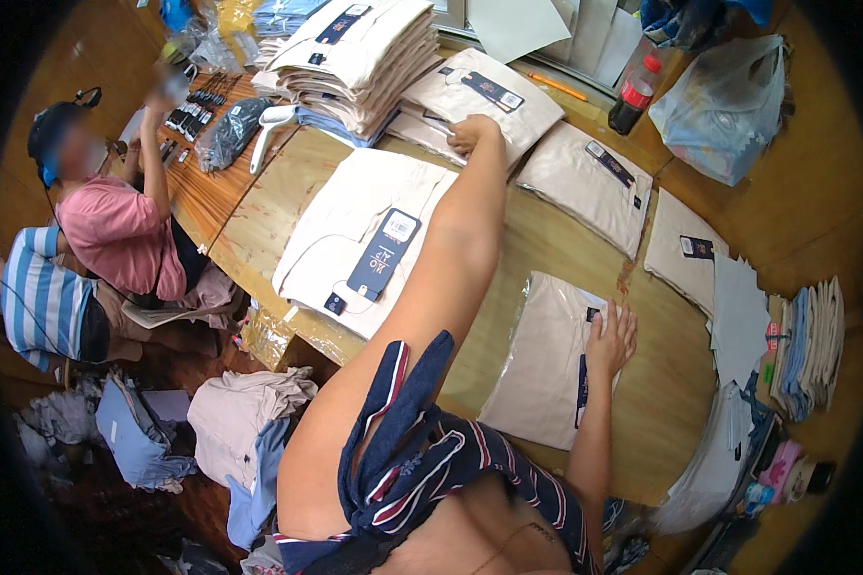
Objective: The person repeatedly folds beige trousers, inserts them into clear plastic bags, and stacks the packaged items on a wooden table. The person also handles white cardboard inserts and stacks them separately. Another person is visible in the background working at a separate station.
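Note:
My left hand reaches across to the far side of the table, fingers closed. A slim dark object juts from it; its kind is unclear. Under it lies a folded cream garment with a dark tag. My right hand rests flat, fingers spread, on the right edge of a folded beige garment in clear plastic. This garment's dark tag is partly hidden by my wrist. Beneath my left arm sits another folded cream garment with a large navy tag and a thin cord.
A tall stack of folded garments stands at the back. Bagged garments line the far right. A cola bottle, an orange pencil and a plastic bag are by the window. At left, a co-worker in pink sits.

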`<action>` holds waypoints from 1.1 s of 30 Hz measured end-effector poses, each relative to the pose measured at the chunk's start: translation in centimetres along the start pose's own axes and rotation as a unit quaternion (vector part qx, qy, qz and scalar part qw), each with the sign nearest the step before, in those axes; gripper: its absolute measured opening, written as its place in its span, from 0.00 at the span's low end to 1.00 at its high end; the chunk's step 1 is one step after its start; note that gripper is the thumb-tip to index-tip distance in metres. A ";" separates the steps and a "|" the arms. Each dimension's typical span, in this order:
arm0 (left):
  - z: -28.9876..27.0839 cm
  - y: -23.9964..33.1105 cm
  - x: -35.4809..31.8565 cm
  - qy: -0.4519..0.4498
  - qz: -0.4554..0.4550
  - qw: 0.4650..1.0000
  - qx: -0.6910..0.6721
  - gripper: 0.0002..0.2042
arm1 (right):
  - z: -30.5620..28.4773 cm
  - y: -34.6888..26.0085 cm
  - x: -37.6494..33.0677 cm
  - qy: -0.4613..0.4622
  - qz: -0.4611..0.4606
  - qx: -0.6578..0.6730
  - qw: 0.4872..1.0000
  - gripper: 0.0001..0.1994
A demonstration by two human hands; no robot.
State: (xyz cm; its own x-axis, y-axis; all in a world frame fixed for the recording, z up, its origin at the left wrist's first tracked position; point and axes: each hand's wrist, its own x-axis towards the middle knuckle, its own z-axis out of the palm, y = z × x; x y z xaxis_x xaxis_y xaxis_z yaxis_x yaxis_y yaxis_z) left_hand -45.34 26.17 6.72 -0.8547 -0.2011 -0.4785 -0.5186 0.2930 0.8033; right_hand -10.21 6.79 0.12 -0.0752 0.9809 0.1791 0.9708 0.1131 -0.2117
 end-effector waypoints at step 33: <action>-29.9 -17.6 -8.7 -0.733 -0.160 0.644 -0.151 0.23 | -20.0 0.1 -2.5 -0.014 -0.137 0.576 0.806 0.20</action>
State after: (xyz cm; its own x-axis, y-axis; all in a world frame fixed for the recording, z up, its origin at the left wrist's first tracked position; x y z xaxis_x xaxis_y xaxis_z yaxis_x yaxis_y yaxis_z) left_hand -28.17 -5.19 7.32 0.0771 0.9570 -0.2796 -0.8348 0.2153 0.5068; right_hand -5.39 1.18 18.86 -0.2715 0.8952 0.3535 0.0626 0.3829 -0.9217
